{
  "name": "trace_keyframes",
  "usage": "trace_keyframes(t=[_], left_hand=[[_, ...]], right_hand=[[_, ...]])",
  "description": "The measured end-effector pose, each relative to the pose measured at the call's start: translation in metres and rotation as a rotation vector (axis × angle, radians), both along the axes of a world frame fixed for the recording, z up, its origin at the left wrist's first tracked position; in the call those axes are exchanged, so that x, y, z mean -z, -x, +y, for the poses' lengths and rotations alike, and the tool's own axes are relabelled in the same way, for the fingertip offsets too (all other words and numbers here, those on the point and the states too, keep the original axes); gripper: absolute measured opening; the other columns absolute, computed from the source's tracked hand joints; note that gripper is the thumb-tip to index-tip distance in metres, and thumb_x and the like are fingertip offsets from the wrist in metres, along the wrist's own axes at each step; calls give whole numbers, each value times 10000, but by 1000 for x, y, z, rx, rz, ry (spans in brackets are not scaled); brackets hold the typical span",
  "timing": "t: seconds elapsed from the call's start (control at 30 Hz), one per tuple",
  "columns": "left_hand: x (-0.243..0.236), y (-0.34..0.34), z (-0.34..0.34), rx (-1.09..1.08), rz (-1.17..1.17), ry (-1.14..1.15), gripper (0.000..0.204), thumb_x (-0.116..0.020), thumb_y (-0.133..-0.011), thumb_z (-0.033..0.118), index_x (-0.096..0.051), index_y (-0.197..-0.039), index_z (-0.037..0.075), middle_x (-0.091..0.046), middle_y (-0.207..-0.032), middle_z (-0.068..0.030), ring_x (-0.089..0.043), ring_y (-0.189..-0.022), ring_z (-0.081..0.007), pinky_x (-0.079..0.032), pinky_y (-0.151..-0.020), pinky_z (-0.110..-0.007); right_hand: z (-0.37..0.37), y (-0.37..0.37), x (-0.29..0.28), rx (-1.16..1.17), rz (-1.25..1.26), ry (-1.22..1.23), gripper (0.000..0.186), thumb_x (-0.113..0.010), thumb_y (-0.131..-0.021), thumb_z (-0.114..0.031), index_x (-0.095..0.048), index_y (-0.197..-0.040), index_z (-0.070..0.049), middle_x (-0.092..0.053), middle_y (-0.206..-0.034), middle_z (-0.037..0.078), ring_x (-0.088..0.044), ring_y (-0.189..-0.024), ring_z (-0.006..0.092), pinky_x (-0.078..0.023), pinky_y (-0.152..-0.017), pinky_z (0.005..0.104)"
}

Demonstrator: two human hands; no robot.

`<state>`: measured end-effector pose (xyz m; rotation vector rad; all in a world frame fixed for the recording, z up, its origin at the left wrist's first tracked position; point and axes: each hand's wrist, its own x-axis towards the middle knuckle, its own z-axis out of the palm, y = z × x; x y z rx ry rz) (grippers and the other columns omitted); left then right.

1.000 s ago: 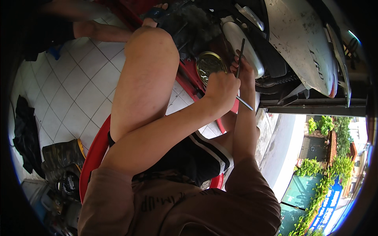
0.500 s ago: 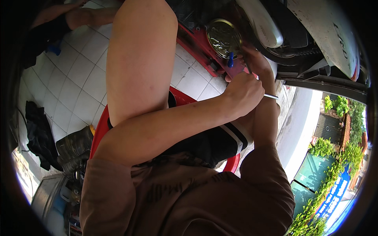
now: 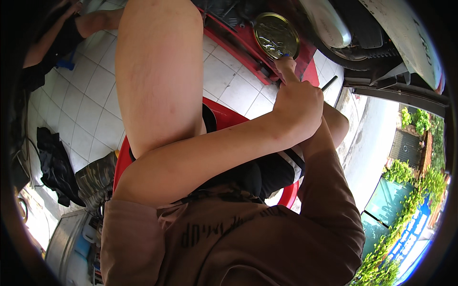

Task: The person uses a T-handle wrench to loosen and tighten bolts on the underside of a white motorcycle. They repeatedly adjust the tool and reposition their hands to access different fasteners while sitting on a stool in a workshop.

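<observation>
My left hand (image 3: 298, 102) reaches across to the right, its fingers stretched to the near rim of a round gold-rimmed tin (image 3: 276, 35). A bit of a blue handle (image 3: 286, 55) shows at those fingertips, and the rest of it is covered. The tin holds something shiny and wet-looking. Behind the left wrist my right forearm (image 3: 320, 144) comes up; my right hand and its fingers are hidden. A dark rod (image 3: 329, 83) sticks out beyond the left knuckles, and what grips it cannot be seen.
The tin stands on a red stand (image 3: 238, 43) beside a motorbike's silver and black parts (image 3: 329, 24). I sit on a red plastic chair (image 3: 224, 114). White floor tiles (image 3: 95, 95) lie to the left, with black cloth (image 3: 55, 164) and another person's leg (image 3: 102, 24).
My left hand has gone from a fist round a metal rod to fingers stretched to the blue handle. My right hand has drawn back out of sight behind it. The view has shifted slightly.
</observation>
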<state>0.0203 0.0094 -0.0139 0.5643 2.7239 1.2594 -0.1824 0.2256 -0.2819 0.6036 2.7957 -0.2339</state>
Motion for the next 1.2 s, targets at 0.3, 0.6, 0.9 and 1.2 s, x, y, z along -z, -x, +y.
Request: trace_keyframes(t=[0.3, 0.6, 0.9, 1.2], left_hand=[[-1, 5, -5, 64, -19, 134, 152, -648, -706, 97, -638, -782, -35, -637, -731, -189, -670, -649, -256, -547, -558, -321], [0, 12, -14, -39, -96, -21, 157, -625, -763, 99, -629, -782, -57, -627, -674, -203, -666, -636, -296, -543, -544, -353], [0, 7, -8, -35, -13, 15, 238, -585, -834, 179, -624, -710, -20, -612, -638, -186, -647, -602, -314, -522, -533, -405], [-40, 49, -65, -127, 322, 4, 220, -616, -816, 192, -629, -679, 20, -605, -593, -151, -624, -556, -307, -498, -529, -410]], right_hand=[[-7, -8, 24, 200, 253, -69, 555, -820, -628, -345, -621, -977, 38, -680, -939, 165, -669, -916, 267, -546, -809, 338], [-19, -2, 25, 362, 107, 212, 476, -799, -600, -262, -640, -924, 49, -683, -925, 189, -688, -846, 250, -564, -731, 327], [-15, -10, -11, 744, 298, 1243, 171, -699, -759, -37, -563, -659, -9, -557, -564, 72, -470, -405, 130, -302, -344, 246], [-40, 17, -206, 142, 426, 1697, 200, -549, -905, -168, -594, -912, 27, -584, -734, 82, -519, -589, 138, -413, -491, 245]])
